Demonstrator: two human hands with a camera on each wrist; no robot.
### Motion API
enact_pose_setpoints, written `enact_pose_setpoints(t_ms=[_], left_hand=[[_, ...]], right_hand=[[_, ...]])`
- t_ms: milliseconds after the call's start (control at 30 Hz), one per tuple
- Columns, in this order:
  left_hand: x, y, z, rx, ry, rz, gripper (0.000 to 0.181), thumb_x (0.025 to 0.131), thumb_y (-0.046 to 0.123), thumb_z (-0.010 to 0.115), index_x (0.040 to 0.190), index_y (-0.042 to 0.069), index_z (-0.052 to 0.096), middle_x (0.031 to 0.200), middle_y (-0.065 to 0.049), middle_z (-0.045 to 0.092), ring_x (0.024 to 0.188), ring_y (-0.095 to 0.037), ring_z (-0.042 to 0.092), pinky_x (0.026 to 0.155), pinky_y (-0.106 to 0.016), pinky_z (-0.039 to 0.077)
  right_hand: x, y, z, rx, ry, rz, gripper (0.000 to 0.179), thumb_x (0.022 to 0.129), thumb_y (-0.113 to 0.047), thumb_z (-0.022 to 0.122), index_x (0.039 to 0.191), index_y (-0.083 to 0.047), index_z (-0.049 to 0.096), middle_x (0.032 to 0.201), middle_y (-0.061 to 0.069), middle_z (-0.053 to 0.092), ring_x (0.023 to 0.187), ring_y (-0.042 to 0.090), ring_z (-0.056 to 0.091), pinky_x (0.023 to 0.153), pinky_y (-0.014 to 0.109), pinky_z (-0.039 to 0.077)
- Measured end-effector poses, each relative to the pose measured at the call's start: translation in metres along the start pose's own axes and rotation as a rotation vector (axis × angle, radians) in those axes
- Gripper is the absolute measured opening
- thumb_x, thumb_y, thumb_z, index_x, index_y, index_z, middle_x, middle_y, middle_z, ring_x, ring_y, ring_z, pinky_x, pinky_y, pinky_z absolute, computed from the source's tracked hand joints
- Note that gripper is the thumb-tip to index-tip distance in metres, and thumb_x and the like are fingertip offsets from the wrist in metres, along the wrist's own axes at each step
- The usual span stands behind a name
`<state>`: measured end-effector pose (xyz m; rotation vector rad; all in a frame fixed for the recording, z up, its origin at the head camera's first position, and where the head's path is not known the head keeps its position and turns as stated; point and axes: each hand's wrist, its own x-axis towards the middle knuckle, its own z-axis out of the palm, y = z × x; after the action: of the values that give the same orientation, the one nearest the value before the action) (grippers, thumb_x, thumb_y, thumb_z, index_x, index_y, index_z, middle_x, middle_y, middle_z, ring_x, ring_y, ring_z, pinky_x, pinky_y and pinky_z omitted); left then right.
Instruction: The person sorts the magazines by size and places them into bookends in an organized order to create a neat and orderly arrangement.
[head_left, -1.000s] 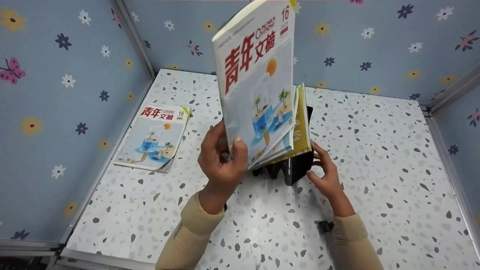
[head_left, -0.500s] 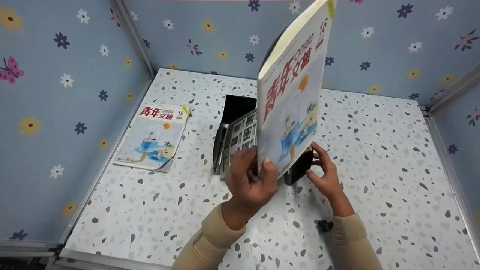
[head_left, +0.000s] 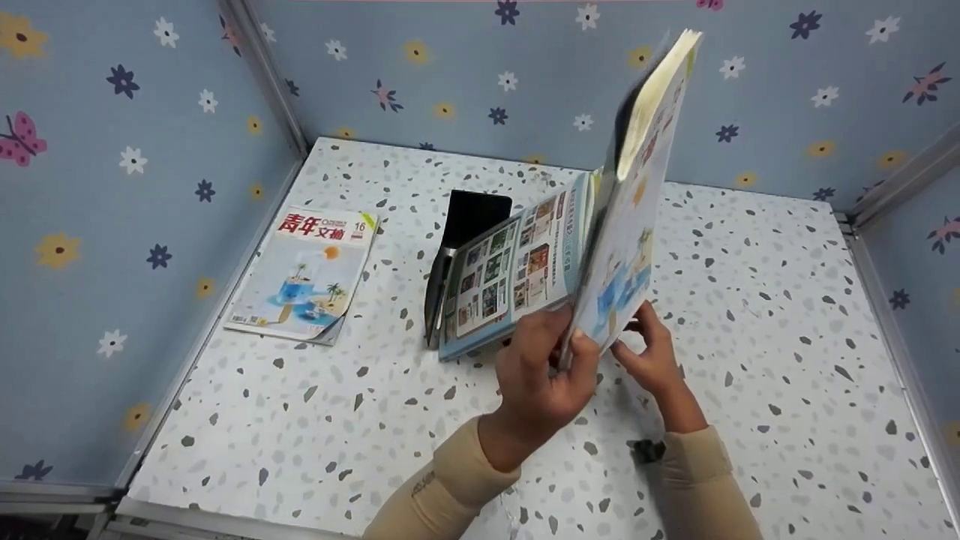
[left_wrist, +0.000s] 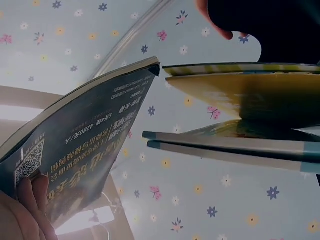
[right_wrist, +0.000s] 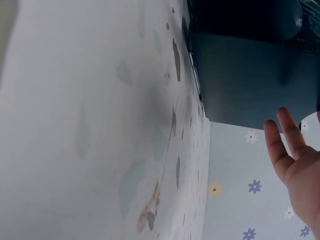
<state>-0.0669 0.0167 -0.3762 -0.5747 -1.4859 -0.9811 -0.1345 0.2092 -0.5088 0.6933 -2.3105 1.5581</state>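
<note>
My left hand point(head_left: 544, 379) grips the lower spine side of a magazine point(head_left: 626, 270), thumb on its front cover. The magazine stands upright and tilted, with its dark back cover point(left_wrist: 95, 130) facing the left wrist camera. Beside it, a book with small printed pictures point(head_left: 517, 262) leans in a black bookend point(head_left: 474, 214). A yellow book point(left_wrist: 210, 95) stands between that one and the bookend's right plate point(right_wrist: 255, 80). My right hand point(head_left: 660, 356) rests its extended fingertips point(right_wrist: 275, 132) against the outside of this plate, which the magazine mostly hides in the head view.
Another magazine point(head_left: 300, 277) with the same cover lies flat at the left of the speckled table point(head_left: 765, 360). Flowered panels point(head_left: 450, 75) wall in the back and both sides. A small black object point(head_left: 649, 451) sits by the right sleeve.
My left hand has carried the magazine rightward, turning it more edge-on and bringing it toward the right plate. The pictured book and bookend's left side now show. The right hand has stayed nearly still.
</note>
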Motion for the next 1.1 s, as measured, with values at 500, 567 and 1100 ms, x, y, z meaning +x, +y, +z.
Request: enact_pose_setpoints(t_ms=[500,567,1100], left_hand=[[-0.016,-0.008,0.007,0.251,-0.067,0.178,0.035,0.072,0.002,0.062,0.105,0.005,0.050,0.080,-0.005,0.060,0.054,-0.008,0.054,0.040,-0.020,0.026],[-0.017,-0.010,0.006,0.246,-0.059,0.209,0.034,0.072,0.004,0.065,0.103,0.006,0.052,0.086,-0.006,0.063,0.052,-0.008,0.054,0.040,-0.019,0.028],[-0.024,-0.019,-0.002,0.213,0.008,0.219,0.027,0.071,0.004,0.065,0.095,0.006,0.054,0.083,-0.008,0.064,0.049,-0.009,0.053,0.039,-0.018,0.033]], right_hand=[[0.003,0.002,-0.001,0.000,0.008,-0.044,0.065,0.065,0.007,0.055,0.128,0.005,0.038,0.108,0.008,0.055,0.095,0.019,0.052,0.072,0.040,0.045],[0.003,0.002,-0.001,0.002,0.010,-0.060,0.065,0.065,0.008,0.055,0.128,0.006,0.037,0.111,0.007,0.054,0.097,0.016,0.052,0.073,0.040,0.045],[0.001,0.020,-0.001,-0.006,0.007,-0.080,0.061,0.066,0.007,0.056,0.125,0.004,0.042,0.110,0.001,0.054,0.096,0.011,0.052,0.075,0.034,0.045]])
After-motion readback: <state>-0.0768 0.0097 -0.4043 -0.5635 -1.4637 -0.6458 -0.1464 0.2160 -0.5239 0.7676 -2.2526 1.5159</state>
